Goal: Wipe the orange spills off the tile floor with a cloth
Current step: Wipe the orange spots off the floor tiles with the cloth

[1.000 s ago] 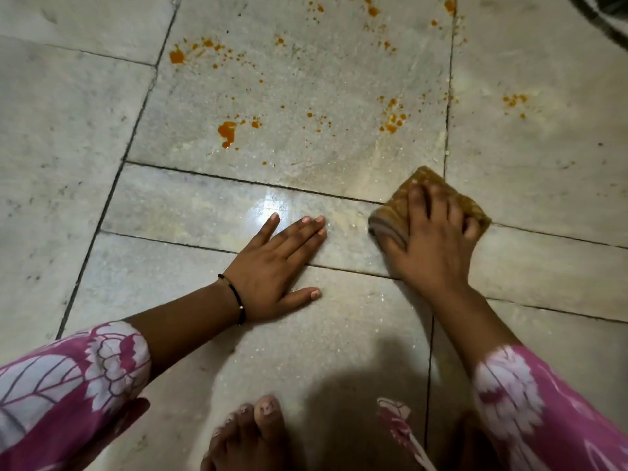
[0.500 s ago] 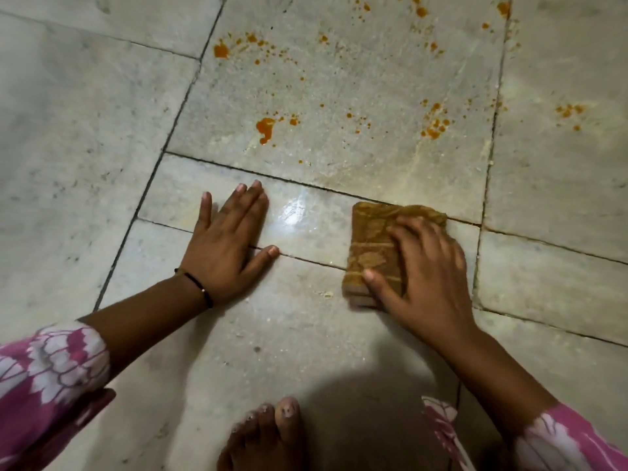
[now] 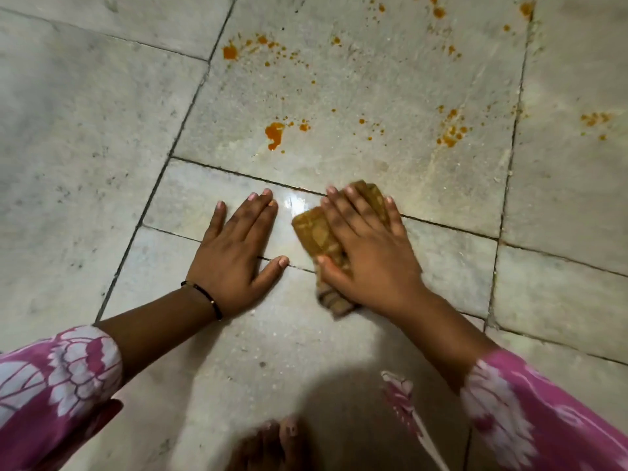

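My right hand lies flat on a folded brown-yellow cloth, pressing it to the pale tile floor with straight fingers. Most of the cloth is hidden under the palm; its left edge and near end stick out. Flat on the tile just left of the cloth, my left hand has its fingers spread and holds nothing. Orange spills lie beyond both hands: a large blot, a scatter of drops farther back, and a cluster to the right.
More orange specks mark the tile at far right and along the top edge. Dark grout lines cross the floor. My bare toes and pink floral clothing sit at the bottom of the view.
My right hand has slid the cloth leftward, from the right grout line to beside my left hand, and turned it. My left hand stays planted on the tile.
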A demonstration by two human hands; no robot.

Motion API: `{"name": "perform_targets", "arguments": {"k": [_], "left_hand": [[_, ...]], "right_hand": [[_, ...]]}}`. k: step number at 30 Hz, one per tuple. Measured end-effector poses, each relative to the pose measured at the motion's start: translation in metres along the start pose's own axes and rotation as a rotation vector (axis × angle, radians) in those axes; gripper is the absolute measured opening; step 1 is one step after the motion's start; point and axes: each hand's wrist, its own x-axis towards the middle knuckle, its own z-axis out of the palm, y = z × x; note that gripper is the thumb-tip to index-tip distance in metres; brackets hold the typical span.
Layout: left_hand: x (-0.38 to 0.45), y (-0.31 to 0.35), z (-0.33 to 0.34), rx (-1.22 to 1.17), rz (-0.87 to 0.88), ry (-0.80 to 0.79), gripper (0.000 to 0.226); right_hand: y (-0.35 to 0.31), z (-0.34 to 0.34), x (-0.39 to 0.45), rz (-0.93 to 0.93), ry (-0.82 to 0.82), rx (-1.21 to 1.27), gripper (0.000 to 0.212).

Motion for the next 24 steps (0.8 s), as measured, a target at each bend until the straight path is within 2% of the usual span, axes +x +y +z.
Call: {"name": "perform_targets", "arguments": {"k": [2, 4, 7, 9, 11, 14, 16, 20, 24], "left_hand": [[0.000, 0.001, 0.001, -0.011, 0.000, -0.004, 0.074], [0.000, 0.001, 0.000, -0.021, -0.006, -0.008, 0.073], [0.000, 0.001, 0.000, -0.023, 0.000, -0.008, 0.073], [0.000, 0.002, -0.001, -0.025, -0.003, -0.005, 0.073], [0.000, 0.002, -0.001, -0.019, -0.005, 0.002, 0.073], [0.001, 0.001, 0.000, -0.019, -0.006, 0.006, 0.073], [0.001, 0.002, -0.001, -0.021, -0.004, 0.011, 0.073], [0.000, 0.001, 0.000, -0.041, -0.010, 0.020, 0.072], [-0.001, 0.003, -0.001, -0.033, -0.010, 0.015, 0.073]], "right_hand": [[0.029, -0.004, -0.026, 0.049, 0.000, 0.032, 0.074], [0.055, -0.010, -0.028, 0.176, 0.018, 0.038, 0.073], [0.064, -0.016, 0.017, 0.392, 0.068, 0.020, 0.071], [0.047, -0.014, 0.056, 0.450, 0.058, -0.016, 0.066], [0.016, -0.007, 0.076, 0.339, 0.043, -0.040, 0.064], [-0.024, 0.003, 0.047, 0.123, 0.036, -0.055, 0.065], [-0.021, 0.005, 0.005, 0.117, 0.008, -0.013, 0.063], [0.036, -0.004, -0.065, 0.310, 0.011, 0.008, 0.063], [0.093, -0.019, -0.040, 0.575, 0.079, -0.012, 0.065]]}}
